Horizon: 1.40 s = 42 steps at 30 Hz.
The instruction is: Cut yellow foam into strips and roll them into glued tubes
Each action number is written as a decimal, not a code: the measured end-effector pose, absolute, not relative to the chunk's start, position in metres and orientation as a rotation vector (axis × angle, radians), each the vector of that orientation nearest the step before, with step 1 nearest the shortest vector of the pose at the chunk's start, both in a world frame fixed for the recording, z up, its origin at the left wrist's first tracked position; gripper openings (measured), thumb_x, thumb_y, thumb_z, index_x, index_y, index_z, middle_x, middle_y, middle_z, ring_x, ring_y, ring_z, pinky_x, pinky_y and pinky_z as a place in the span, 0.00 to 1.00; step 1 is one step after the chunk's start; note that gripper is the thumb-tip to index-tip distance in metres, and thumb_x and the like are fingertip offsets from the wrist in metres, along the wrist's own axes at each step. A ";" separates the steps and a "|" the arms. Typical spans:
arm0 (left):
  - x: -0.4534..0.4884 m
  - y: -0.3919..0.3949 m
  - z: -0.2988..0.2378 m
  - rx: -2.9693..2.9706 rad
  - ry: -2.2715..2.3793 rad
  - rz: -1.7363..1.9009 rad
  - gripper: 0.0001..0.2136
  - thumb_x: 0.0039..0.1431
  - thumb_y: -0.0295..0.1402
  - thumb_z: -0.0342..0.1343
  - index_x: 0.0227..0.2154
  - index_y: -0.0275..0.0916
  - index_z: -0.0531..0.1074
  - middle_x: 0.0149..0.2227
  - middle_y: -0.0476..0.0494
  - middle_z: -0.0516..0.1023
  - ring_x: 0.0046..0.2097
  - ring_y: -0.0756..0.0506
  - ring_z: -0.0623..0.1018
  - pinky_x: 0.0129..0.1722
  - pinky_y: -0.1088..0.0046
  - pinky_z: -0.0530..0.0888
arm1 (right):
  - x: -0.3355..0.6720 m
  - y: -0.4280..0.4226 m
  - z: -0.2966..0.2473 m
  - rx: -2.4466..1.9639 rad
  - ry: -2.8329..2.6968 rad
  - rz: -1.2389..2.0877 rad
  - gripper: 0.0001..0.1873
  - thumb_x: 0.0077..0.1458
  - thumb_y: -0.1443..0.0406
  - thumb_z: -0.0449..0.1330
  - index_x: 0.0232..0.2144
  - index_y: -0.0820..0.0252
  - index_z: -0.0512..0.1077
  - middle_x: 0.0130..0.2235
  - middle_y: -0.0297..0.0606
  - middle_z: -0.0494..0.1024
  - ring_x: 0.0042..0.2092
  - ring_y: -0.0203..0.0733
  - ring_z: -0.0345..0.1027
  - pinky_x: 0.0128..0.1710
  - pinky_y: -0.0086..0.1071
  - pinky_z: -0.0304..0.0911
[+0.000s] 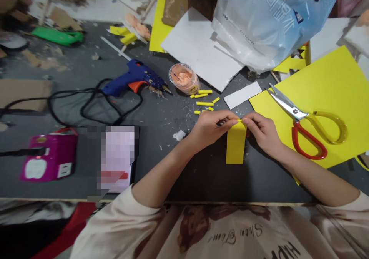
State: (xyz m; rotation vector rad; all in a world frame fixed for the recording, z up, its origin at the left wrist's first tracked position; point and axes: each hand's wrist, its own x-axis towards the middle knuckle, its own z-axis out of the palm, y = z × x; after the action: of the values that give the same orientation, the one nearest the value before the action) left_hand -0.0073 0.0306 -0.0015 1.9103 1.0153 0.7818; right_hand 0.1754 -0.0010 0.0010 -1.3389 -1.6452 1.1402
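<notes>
Between both hands hangs a yellow paper strip [235, 145], its top edge pinched in a thin roll. My left hand [211, 125] is closed on the top left of the strip, thumb against fingers. At the top right corner, my right hand [261, 130] pinches the same edge. Several small yellow paper rolls [205, 103] lie just beyond my left hand. A white card strip [242, 95] rests beyond the hands. To the right, scissors [296, 113] with one red and one yellow handle lie partly spread on a large yellow sheet [323, 86].
A blue glue gun [135, 76] with a black cord and an uncapped tub of orange paste [184, 78] stand left of centre. Farther left are a phone [118, 159] and a magenta box [49, 157]. A plastic bag [268, 24] and white board [198, 47] fill the back.
</notes>
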 end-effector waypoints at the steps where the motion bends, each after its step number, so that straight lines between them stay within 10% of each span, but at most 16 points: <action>1: -0.007 0.031 -0.002 1.907 1.006 0.783 0.10 0.61 0.35 0.54 0.31 0.37 0.77 0.29 0.48 0.82 0.28 0.53 0.77 0.29 0.83 0.70 | 0.175 -0.001 0.001 -1.336 -1.639 1.143 0.17 0.60 0.53 0.54 0.27 0.58 0.69 0.20 0.28 0.68 0.22 0.32 0.62 0.25 0.27 0.57; 42: -0.003 0.028 -0.005 1.937 0.990 0.917 0.07 0.59 0.29 0.55 0.28 0.36 0.75 0.28 0.51 0.80 0.28 0.55 0.75 0.27 0.85 0.67 | 0.172 -0.003 0.001 -1.320 -1.352 1.276 0.11 0.54 0.57 0.61 0.32 0.58 0.71 0.25 0.29 0.72 0.23 0.30 0.65 0.24 0.26 0.62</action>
State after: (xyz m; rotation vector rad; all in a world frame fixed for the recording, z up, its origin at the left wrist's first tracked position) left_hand -0.0029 0.0281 -0.0046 1.9369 0.9900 0.9172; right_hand 0.1719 -0.0027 0.0008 -1.3201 -1.3518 1.2757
